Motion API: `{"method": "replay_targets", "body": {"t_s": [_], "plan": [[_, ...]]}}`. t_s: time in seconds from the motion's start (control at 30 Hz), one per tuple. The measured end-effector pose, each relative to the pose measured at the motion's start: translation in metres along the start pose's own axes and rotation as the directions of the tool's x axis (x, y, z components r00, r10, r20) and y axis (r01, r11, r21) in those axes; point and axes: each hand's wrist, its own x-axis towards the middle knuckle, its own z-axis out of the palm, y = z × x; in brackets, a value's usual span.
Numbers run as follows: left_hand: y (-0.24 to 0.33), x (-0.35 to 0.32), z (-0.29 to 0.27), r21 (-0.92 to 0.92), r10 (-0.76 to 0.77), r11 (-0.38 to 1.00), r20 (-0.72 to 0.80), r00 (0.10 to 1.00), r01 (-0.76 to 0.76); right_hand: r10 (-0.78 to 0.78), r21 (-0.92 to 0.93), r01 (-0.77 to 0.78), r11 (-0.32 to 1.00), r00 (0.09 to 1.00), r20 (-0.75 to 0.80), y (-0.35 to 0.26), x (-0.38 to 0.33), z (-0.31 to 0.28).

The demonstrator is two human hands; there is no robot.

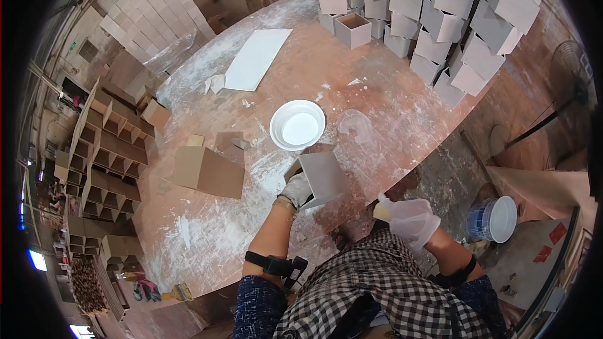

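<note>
My left hand (297, 191), in a whitish work glove, reaches into the open side of a box (324, 177) and grips it from within. The box's outer faces look pale grey and smooth, and it is tilted above the table. My right hand (411, 218), covered by a loose translucent plastic glove, is at the table's near edge, apart from the box. Its fingers close around a small yellowish sponge (382, 213), partly hidden by the plastic. Beyond the box stands a white basin (298, 125) with white liquid in it. A bare brown box (210, 171) lies left of my left hand.
Pale coated boxes (433, 16) are stacked at the far right, brown uncoated ones (113, 150) at the left. A white sheet (258, 59) lies on the white-smeared table (213, 238). Right of the table are a blue-and-white bucket (493, 220) and a fan (570, 69).
</note>
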Motion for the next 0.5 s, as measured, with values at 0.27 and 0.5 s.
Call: {"method": "replay_targets", "body": {"t_s": [0.27, 0.5], "plan": [[0.001, -0.014, 0.009, -0.533, -0.005, 0.844, -0.118, 0.993, -0.058, 0.062, -0.051, -0.078, 0.996, 0.962, -0.265, 0.035, -0.013, 0.022], [0.038, -0.006, -0.028, -0.495, 0.067, 0.861, -0.123, 0.990, -0.120, 0.386, -0.110, -0.385, 0.916, 0.922, -0.007, 0.013, 0.001, -0.005]]}}
